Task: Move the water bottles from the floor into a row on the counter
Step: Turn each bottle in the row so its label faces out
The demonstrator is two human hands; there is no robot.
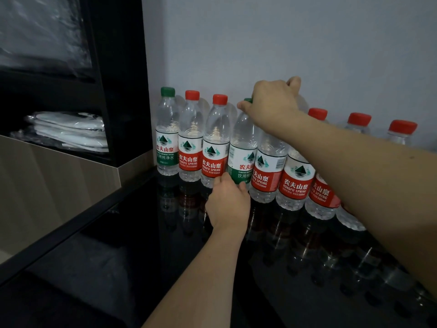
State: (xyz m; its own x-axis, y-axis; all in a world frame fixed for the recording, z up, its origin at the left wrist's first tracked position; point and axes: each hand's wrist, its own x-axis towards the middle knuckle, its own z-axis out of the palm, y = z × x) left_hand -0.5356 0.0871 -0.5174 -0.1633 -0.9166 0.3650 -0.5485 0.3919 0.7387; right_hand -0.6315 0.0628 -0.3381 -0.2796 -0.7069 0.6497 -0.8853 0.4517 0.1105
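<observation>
From the head camera, the water bottles [214, 140] stand in a tight row on the shiny black counter [132, 233], against the wall. The left hand [228, 202] grips the bottom of a green-label bottle [243, 147]. The right hand [274, 102] curls around its top. A bump could knock over the bottles touching it.

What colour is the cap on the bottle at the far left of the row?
Green, clearest in the head view: the leftmost bottle's cap.
</observation>
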